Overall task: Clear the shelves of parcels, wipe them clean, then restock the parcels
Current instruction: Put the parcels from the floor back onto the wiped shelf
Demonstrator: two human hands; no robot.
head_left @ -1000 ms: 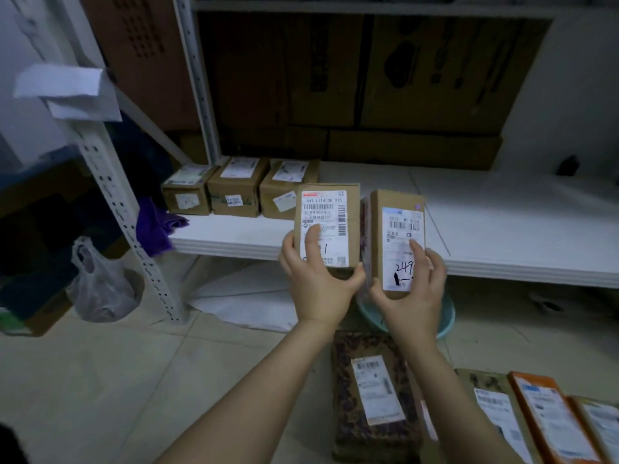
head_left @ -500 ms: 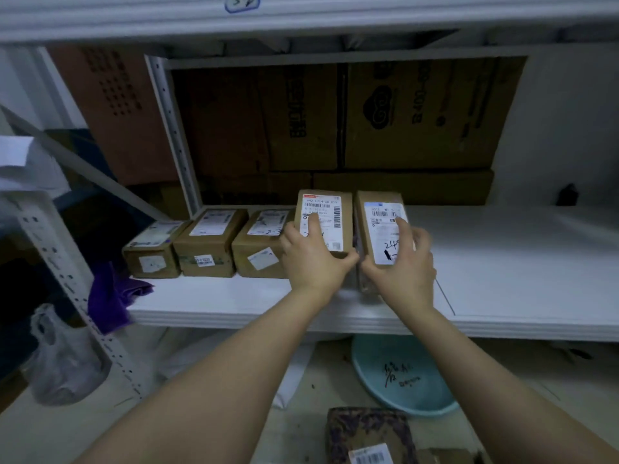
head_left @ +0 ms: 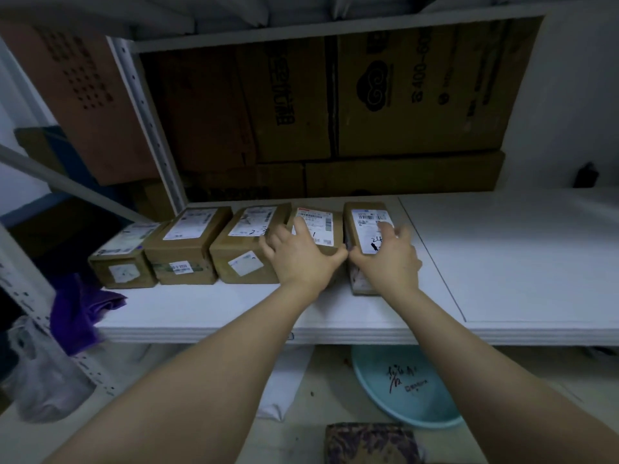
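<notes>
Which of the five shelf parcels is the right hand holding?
The right hand grips the rightmost parcel, marked 24; the left hand grips the neighbouring parcel.

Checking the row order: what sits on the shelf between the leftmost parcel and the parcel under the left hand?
Two brown boxes fill it: the second parcel and the third parcel, side by side on the shelf, in the head view.
</notes>
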